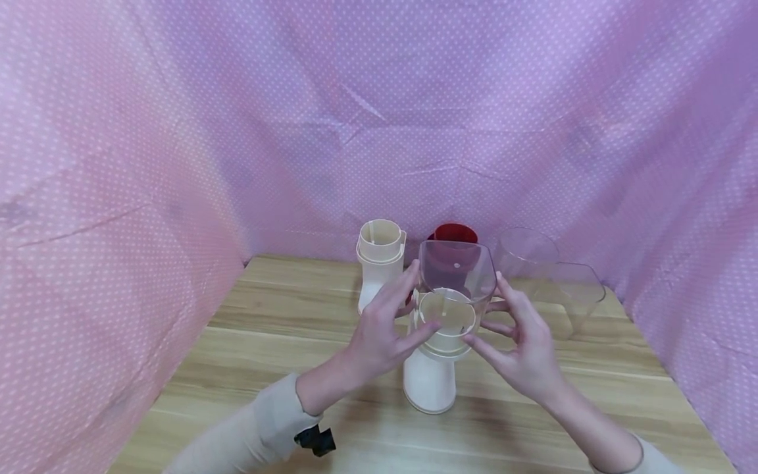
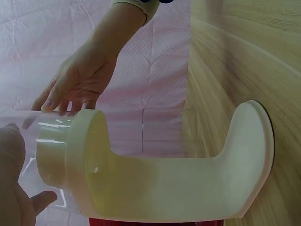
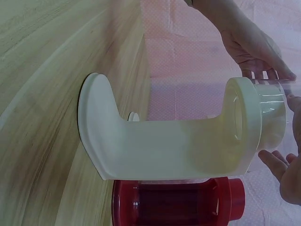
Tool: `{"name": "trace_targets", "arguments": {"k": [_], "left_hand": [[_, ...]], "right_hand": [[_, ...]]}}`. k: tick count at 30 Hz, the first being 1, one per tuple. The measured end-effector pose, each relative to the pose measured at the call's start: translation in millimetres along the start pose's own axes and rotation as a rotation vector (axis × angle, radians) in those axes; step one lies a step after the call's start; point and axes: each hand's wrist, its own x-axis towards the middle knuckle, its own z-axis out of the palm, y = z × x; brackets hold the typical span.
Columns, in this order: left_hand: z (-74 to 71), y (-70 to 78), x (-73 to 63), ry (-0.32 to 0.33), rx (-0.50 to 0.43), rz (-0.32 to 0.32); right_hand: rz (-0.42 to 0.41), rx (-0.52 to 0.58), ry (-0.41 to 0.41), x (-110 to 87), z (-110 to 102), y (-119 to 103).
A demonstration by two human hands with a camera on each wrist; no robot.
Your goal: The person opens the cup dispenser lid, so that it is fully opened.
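A cream-white stand [image 1: 429, 382] with a curved foot stands upright on the table; its round collar [image 2: 87, 155] shows in the left wrist view. A clear plastic container [image 1: 456, 266], wide at the top, sits around the stand's collar. My left hand [image 1: 379, 329] holds the container's left side, thumb toward the front. On the opposite side my right hand [image 1: 527, 355] grips it with spread fingers and thumb. The right wrist view shows the stand [image 3: 174, 150] from the side, with the container's lower edge around the collar. How firmly it is seated I cannot tell.
Behind, to the left, stands a second cream-white stand [image 1: 380, 270]. A red stand [image 3: 176, 205] is partly hidden behind the clear container. More clear containers [image 1: 571, 289] stand at the back right. Pink dotted cloth [image 1: 379, 131] hangs around the wooden table [image 1: 237, 368].
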Motion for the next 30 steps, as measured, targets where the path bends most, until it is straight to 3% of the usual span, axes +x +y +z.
{"name": "trace_targets", "arguments": {"k": [3,6,11,14,17,23,30], "left_hand": [[0.9,-5.0,0.7,0.012,-0.041,-0.028],[0.7,-15.0,4.7,0.011,-0.128,-0.071],[0.4,-34.6,10.8,-0.117,-0.390,-0.183],[0.8,-39.8,9.3,-0.170,-0.478,-0.218],[0.1,-39.2,6.3,-0.153,-0.476,-0.227],[-3.2,-30.8,-0.1,-0.093,-0.355,-0.223],[-6.1,-34.8,-3.8,-0.074,-0.313,-0.191]], "right_hand": [[-0.028,-0.025,0.006,3.5,-1.8,-1.4],[-0.005,-0.068,0.008,7.7,-4.2,-3.7],[0.094,-0.050,-0.021,12.6,-4.9,-5.4],[0.131,-0.016,-0.031,14.8,-1.5,-4.3],[0.122,0.030,-0.004,18.4,5.0,-1.4],[0.003,0.130,0.027,22.7,17.5,10.6],[0.080,0.194,0.007,20.2,15.1,9.3]]}}
